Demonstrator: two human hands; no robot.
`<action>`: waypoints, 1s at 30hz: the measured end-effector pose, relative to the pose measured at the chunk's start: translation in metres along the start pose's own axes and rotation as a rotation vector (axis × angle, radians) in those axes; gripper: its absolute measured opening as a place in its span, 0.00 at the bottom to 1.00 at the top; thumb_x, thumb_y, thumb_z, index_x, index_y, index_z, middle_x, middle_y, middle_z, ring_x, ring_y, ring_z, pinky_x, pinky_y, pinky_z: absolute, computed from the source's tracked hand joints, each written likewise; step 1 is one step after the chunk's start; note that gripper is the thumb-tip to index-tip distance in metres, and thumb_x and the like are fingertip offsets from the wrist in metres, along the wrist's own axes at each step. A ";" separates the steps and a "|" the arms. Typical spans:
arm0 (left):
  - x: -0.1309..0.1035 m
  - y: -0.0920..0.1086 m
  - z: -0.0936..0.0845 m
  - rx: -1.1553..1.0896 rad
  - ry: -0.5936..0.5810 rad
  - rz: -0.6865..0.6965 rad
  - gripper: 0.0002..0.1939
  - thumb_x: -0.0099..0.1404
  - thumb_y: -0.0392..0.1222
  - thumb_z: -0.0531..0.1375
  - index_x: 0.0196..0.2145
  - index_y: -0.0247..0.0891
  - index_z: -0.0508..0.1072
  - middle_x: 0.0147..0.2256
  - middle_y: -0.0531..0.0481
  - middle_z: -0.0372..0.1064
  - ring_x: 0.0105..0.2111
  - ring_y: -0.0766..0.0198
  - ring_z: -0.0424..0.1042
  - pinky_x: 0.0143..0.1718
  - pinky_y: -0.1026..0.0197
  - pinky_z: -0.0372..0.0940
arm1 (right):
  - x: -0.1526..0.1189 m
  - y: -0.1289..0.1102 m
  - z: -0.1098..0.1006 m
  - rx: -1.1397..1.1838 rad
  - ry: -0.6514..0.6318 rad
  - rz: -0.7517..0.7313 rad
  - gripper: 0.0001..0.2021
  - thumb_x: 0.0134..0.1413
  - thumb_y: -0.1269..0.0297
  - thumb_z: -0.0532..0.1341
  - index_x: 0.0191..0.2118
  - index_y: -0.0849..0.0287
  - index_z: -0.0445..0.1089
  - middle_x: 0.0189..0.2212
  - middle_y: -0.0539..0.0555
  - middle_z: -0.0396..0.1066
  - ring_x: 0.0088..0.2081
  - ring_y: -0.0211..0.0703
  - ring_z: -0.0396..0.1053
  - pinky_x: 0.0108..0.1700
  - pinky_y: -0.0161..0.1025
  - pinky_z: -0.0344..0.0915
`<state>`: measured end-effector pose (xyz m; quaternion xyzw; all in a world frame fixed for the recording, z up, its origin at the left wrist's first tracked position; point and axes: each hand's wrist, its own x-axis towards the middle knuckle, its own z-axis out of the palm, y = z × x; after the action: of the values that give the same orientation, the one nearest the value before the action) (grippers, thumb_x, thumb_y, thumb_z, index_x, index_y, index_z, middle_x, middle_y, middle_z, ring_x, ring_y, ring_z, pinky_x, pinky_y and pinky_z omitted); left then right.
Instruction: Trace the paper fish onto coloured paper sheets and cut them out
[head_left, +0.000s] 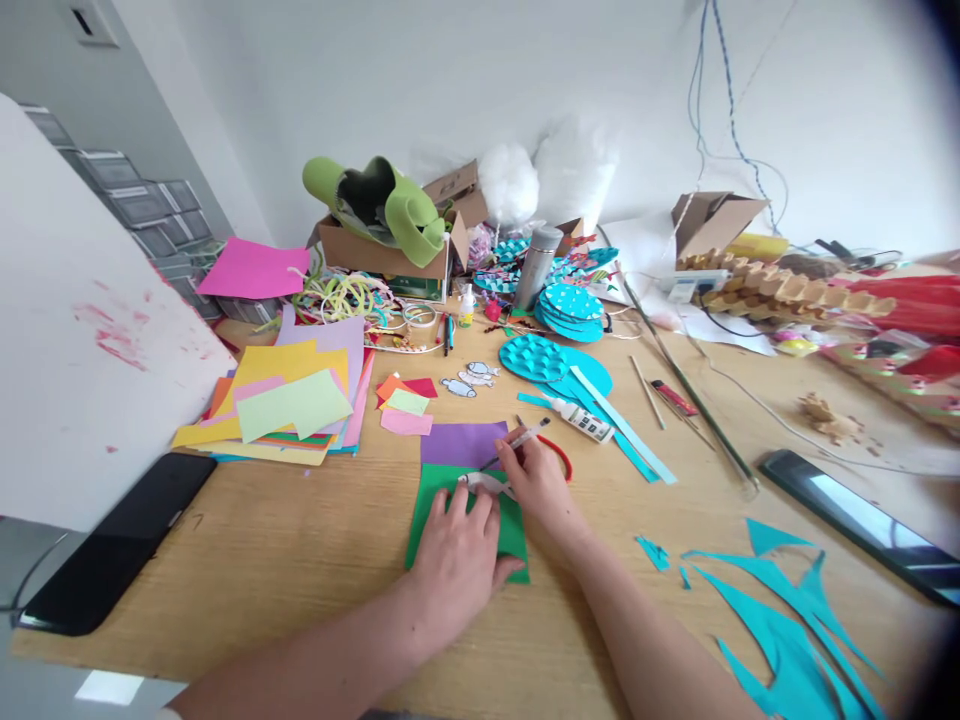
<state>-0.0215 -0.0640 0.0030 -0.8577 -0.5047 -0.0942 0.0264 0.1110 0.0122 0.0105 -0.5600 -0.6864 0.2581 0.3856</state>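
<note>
My left hand (pixel 457 540) lies with spread fingers on a green sheet (pixel 421 510), its fingertips against a small white paper cutout (pixel 486 483). In my right hand (pixel 534 470) is a pencil (pixel 531 432), pinched between thumb and fingers, its lower end pointing left by the cutout's top edge. A purple sheet (pixel 457 443) sits just beyond the green one. Right of the pencil curves a red strip (pixel 559 455), partly behind my right hand.
Coloured paper (pixel 292 405) is piled at the left, near a black phone (pixel 120 545). A glue bottle (pixel 581 419) and blue strips lie right of centre. Blue scraps (pixel 787 610) and another phone (pixel 862 520) are at the right. A grey flask (pixel 537 268) stands behind.
</note>
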 end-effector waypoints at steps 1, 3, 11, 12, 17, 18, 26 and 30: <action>0.000 0.000 0.000 -0.001 -0.001 -0.001 0.31 0.65 0.59 0.51 0.53 0.30 0.67 0.50 0.38 0.65 0.50 0.46 0.60 0.47 0.45 0.60 | 0.000 0.000 -0.001 -0.006 0.002 -0.001 0.12 0.59 0.57 0.52 0.28 0.56 0.60 0.21 0.50 0.66 0.22 0.40 0.63 0.26 0.36 0.57; 0.000 0.000 0.000 -0.003 -0.002 -0.002 0.30 0.65 0.58 0.51 0.53 0.30 0.67 0.50 0.38 0.65 0.50 0.46 0.61 0.47 0.45 0.60 | 0.000 0.000 -0.003 -0.014 0.003 -0.007 0.12 0.59 0.57 0.51 0.27 0.56 0.59 0.21 0.50 0.65 0.22 0.40 0.63 0.26 0.35 0.57; 0.001 0.001 -0.003 0.019 0.016 0.001 0.27 0.64 0.56 0.54 0.53 0.33 0.68 0.48 0.37 0.66 0.48 0.47 0.62 0.45 0.44 0.61 | 0.002 0.004 -0.007 -0.061 0.005 -0.002 0.11 0.59 0.58 0.51 0.27 0.56 0.59 0.19 0.49 0.65 0.21 0.40 0.63 0.25 0.35 0.55; 0.001 0.001 -0.004 0.021 0.013 0.002 0.27 0.64 0.56 0.54 0.53 0.33 0.68 0.48 0.38 0.66 0.48 0.47 0.62 0.45 0.44 0.61 | 0.002 0.005 -0.008 -0.070 0.005 -0.009 0.11 0.59 0.58 0.51 0.27 0.56 0.59 0.19 0.50 0.65 0.21 0.40 0.63 0.25 0.35 0.55; 0.001 0.000 -0.004 0.021 0.006 0.006 0.27 0.65 0.55 0.53 0.53 0.32 0.68 0.49 0.39 0.66 0.48 0.47 0.61 0.45 0.45 0.61 | 0.003 0.011 -0.012 -0.118 -0.017 -0.002 0.12 0.59 0.58 0.50 0.27 0.57 0.60 0.19 0.51 0.65 0.21 0.39 0.63 0.25 0.35 0.55; 0.001 0.000 -0.003 0.019 0.006 0.008 0.26 0.66 0.55 0.52 0.53 0.32 0.68 0.49 0.39 0.66 0.48 0.47 0.61 0.45 0.45 0.61 | 0.003 0.012 -0.013 -0.125 -0.022 0.001 0.12 0.58 0.58 0.50 0.27 0.57 0.60 0.19 0.51 0.65 0.21 0.39 0.63 0.25 0.35 0.55; 0.001 -0.001 0.001 0.003 -0.002 0.014 0.26 0.65 0.54 0.54 0.53 0.32 0.67 0.51 0.41 0.65 0.48 0.47 0.61 0.46 0.45 0.61 | 0.004 0.010 -0.017 -0.142 -0.028 0.003 0.11 0.57 0.60 0.49 0.26 0.56 0.59 0.18 0.50 0.64 0.21 0.40 0.63 0.26 0.35 0.55; 0.001 -0.002 0.001 0.003 0.001 0.032 0.25 0.65 0.53 0.54 0.54 0.33 0.66 0.55 0.41 0.62 0.49 0.47 0.61 0.46 0.45 0.61 | 0.004 0.009 -0.019 -0.131 -0.054 -0.008 0.10 0.56 0.61 0.50 0.25 0.57 0.60 0.19 0.50 0.65 0.22 0.40 0.64 0.26 0.34 0.55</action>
<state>-0.0229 -0.0621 0.0021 -0.8655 -0.4913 -0.0935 0.0296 0.1310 0.0163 0.0148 -0.5741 -0.7143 0.2258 0.3304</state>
